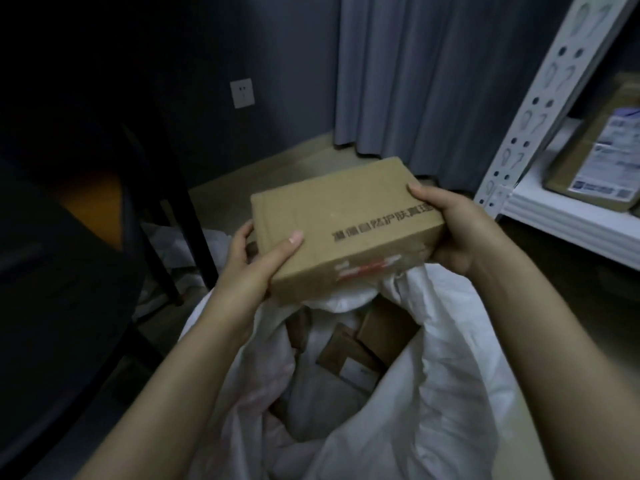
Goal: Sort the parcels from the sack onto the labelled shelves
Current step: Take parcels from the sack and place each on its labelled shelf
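Item: brown cardboard parcel [346, 226], printed top, held above the open white sack [398, 393]. Left hand [254, 261] and right hand [450, 226] each gripped an end. Further parcels lay in the sack; one sat on the white shelf [568, 216] to the right. Step: checking the label. Next: find the matching shelf

A line of black Chinese characters is printed along the top face of the brown cardboard box [346, 216] at the centre. Its last four are read as 护肤真理, and the rest are blurred. At three o'clock, a white printed shipping label [609, 161] is stuck on a brown parcel [571, 161], but its print cannot be read.
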